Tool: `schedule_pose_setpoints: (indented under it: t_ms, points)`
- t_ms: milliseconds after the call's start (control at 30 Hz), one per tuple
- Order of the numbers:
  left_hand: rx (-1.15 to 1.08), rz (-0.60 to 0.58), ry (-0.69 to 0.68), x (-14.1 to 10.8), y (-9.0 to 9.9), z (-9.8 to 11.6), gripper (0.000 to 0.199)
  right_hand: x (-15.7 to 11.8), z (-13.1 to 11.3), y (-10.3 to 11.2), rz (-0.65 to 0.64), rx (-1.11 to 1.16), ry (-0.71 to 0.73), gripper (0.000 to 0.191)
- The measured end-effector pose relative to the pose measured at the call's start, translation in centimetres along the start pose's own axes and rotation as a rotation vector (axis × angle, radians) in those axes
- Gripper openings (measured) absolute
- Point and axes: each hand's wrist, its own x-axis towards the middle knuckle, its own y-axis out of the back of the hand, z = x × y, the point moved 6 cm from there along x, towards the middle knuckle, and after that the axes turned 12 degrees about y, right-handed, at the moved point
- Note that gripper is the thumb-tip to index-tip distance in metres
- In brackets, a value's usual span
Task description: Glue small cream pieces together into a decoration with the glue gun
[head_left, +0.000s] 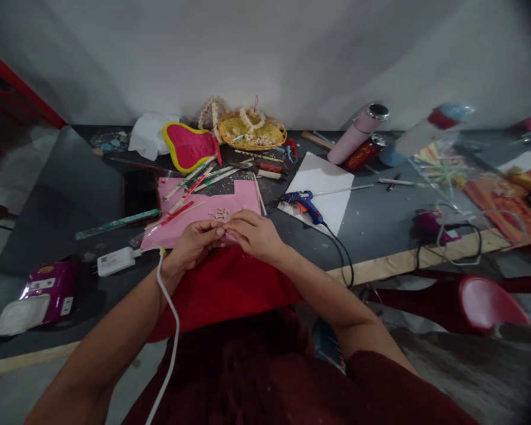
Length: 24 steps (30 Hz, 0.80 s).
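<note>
My left hand and my right hand meet at the near edge of a pink sheet. The fingers of both are pinched together at one spot. Whatever sits between the fingertips is too small and covered to make out. Just beyond them lies a little pile of short pale stick pieces on the sheet. Thin sticks in green and red printed wrappers are strewn over its far left part. A blue glue gun rests on white paper right of my right hand.
Behind are a yellow wicker basket with cream pieces, a pink-and-yellow fan-shaped item, a pink flask and a red can. At left lie a dark phone, a white charger and a purple power socket. A white cable crosses my left forearm.
</note>
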Motion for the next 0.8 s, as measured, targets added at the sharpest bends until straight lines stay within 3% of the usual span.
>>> schedule_pose_setpoints:
  t_ms: [67,133,200,300,433,633,733,800]
  points:
    - [-0.007,0.037,0.0,-0.1,0.1,0.2,0.022,-0.7,1.7,1.8,-0.022,-0.041,-0.06,0.022]
    - [-0.024,0.059,-0.01,-0.3,0.1,0.6,0.022,-2.5,4.6,4.6,0.005,-0.144,-0.221,0.022]
    - [-0.054,0.063,-0.032,-0.4,0.1,0.9,0.022,-5.4,7.7,7.6,0.027,-0.326,-0.401,0.021]
    - [-0.079,0.052,-0.067,-0.4,0.2,1.2,0.02,-9.7,11.3,10.1,-0.038,-0.489,-0.583,0.023]
    - [-0.065,0.035,-0.087,-0.3,0.4,1.1,0.019,-12.9,13.6,9.8,-0.151,-0.433,-0.78,0.027]
    - [-0.052,0.029,-0.09,-0.3,0.5,1.2,0.021,-12.0,14.3,9.3,-0.259,-0.425,-0.814,0.033]
    - [-0.07,0.029,-0.07,-0.4,0.5,1.2,0.023,-12.1,14.7,10.3,-0.163,-0.361,-0.884,0.035]
    - [-0.079,0.023,-0.058,-0.4,0.5,1.1,0.023,-12.0,14.6,11.2,0.021,-0.233,-0.937,0.038]
